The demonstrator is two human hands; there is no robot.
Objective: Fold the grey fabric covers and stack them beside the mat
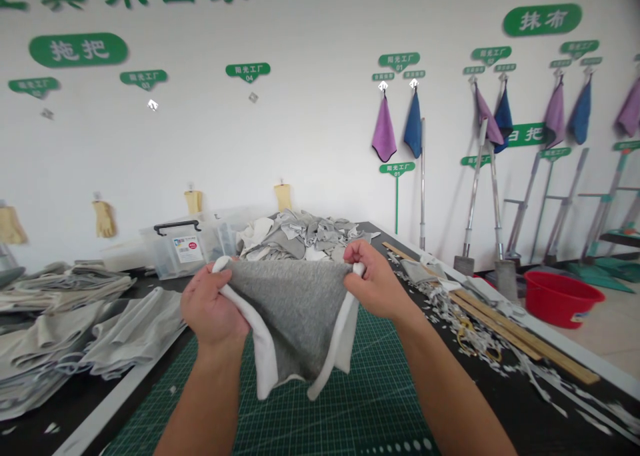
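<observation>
Left hand (213, 306): fingers (200, 289) clenched on the upper left corner of a grey cloth (295, 316), white edge bunched in the fist.
Right hand (377, 283): fingers (361, 251) pinching the upper right corner of the same cloth.

The cloth is stretched between the 2 hands, top edge roughly level, and hangs down to a blunt point. Grey fleecy face toward the camera, with white bands along both sloping sides. It is held in the air above the green cutting mat (325, 403), clear of it. The mat lies at the near middle of the black counter (525, 389).

Behind the cloth, toward the far edge of the counter: a heap of grey and white scraps (300, 233). Just left of the heap is a clear plastic box (183, 246) with a black handle.
Left edge of the counter: stacks of folded grey fabric (75, 329).
Right edge: long wooden strips (500, 323) among white trimmings, and a pair of scissors (467, 333), partly buried.

On the floor beyond the right edge: a red basin (560, 299).
On the wall: a purple towel (383, 136) and a blue towel (413, 133) side by side on hooks, more pairs to the right, and yellow gloves (104, 217) low at the left.
</observation>
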